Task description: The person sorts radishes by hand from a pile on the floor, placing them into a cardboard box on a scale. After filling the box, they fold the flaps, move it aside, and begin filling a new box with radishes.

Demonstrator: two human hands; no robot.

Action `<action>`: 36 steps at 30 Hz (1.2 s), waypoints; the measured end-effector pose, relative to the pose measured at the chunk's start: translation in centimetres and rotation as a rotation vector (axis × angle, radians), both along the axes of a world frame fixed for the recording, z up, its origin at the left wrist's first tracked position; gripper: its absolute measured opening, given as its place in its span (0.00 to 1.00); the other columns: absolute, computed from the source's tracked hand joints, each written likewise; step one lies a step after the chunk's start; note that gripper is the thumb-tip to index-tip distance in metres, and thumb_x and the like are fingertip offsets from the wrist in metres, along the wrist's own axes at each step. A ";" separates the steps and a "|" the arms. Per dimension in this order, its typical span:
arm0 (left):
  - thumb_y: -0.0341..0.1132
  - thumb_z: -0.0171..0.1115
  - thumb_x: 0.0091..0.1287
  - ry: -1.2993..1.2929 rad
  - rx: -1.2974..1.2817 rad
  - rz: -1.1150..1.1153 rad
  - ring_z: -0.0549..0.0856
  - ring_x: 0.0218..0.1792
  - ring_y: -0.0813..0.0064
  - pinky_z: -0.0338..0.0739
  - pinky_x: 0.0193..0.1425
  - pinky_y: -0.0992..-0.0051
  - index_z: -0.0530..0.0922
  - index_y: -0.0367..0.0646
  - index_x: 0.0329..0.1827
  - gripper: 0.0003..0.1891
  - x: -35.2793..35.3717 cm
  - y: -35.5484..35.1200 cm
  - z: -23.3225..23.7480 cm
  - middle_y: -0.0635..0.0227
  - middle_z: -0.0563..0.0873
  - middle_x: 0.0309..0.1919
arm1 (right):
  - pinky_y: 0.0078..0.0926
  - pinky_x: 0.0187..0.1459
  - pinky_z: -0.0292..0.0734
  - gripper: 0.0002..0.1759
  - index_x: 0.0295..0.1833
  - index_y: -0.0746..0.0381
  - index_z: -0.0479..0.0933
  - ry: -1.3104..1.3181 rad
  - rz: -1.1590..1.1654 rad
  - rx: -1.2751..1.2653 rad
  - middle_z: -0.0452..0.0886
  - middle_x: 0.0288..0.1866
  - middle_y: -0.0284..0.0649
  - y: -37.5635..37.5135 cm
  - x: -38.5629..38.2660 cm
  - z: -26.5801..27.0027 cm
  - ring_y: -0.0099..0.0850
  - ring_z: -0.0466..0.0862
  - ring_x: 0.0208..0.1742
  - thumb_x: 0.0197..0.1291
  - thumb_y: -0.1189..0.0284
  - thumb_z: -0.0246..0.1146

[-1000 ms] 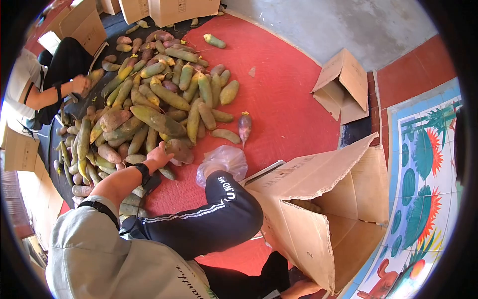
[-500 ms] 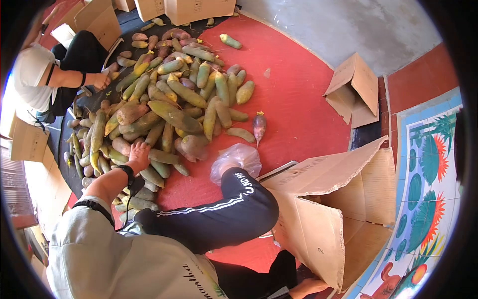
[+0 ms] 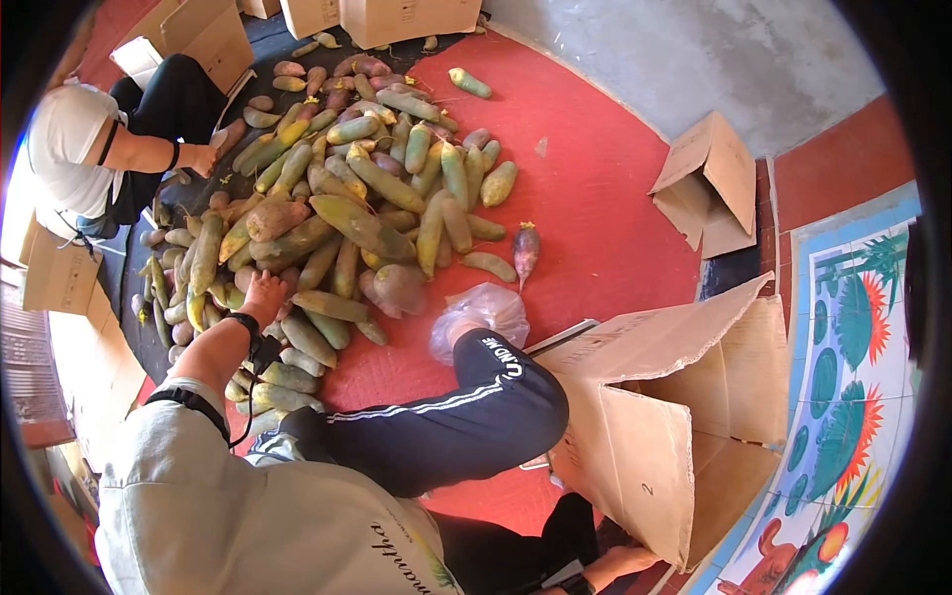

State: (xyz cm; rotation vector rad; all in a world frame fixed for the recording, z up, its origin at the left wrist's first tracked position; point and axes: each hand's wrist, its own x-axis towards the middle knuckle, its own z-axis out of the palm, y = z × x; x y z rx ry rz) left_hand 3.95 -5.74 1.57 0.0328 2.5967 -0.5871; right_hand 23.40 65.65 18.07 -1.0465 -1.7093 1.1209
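A large heap of long green and reddish-purple radishes (image 3: 357, 228) lies on the floor in front of me. My left hand (image 3: 264, 299) rests on the near side of the heap, fingers apart and touching the radishes. Low on the right, my right hand (image 3: 619, 565) is at the bottom edge of a big cardboard box (image 3: 635, 456). Its fingers close on that edge and are partly hidden. The box lies on its side with its flaps spread, its mouth facing right.
Across the heap a co-worker's hand (image 3: 198, 159) is at a radish (image 3: 228, 139). A smaller open box (image 3: 709, 183) stands by the wall, and more boxes (image 3: 407, 22) at the back. Plastic wrap (image 3: 481, 317) covers my foot. Single radishes (image 3: 526, 253) lie on the red mat (image 3: 595, 198).
My left hand has drawn back slightly over the heap, and its fingers are more bent. My right hand stays at the box edge. The view has shifted a little.
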 end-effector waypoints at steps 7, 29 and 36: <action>0.41 0.66 0.45 -0.163 -0.020 -0.043 0.70 0.53 0.67 0.67 0.52 0.70 0.72 0.49 0.52 0.27 -0.8 1.6 3.8 0.69 0.74 0.47 | 0.26 0.39 0.65 0.32 0.55 0.65 0.68 -0.012 0.028 0.017 0.72 0.48 0.42 -0.6 -0.5 0.5 0.29 0.71 0.44 0.56 0.48 0.49; 0.34 0.55 0.57 -0.111 0.088 0.011 0.83 0.42 0.67 0.78 0.43 0.70 0.81 0.48 0.38 0.09 -0.4 -0.9 4.5 0.62 0.83 0.40 | 0.31 0.51 0.71 0.22 0.53 0.69 0.69 0.279 0.057 -0.062 0.74 0.51 0.44 -3.7 -2.5 2.9 0.33 0.75 0.50 0.62 0.62 0.49; 0.38 0.61 0.50 -0.103 0.193 0.106 0.82 0.41 0.58 0.76 0.43 0.66 0.77 0.43 0.43 0.17 -1.4 -1.3 7.1 0.56 0.83 0.37 | 0.29 0.45 0.73 0.17 0.45 0.70 0.71 0.335 0.060 -0.081 0.76 0.44 0.43 -4.7 -2.4 3.9 0.31 0.77 0.44 0.64 0.68 0.43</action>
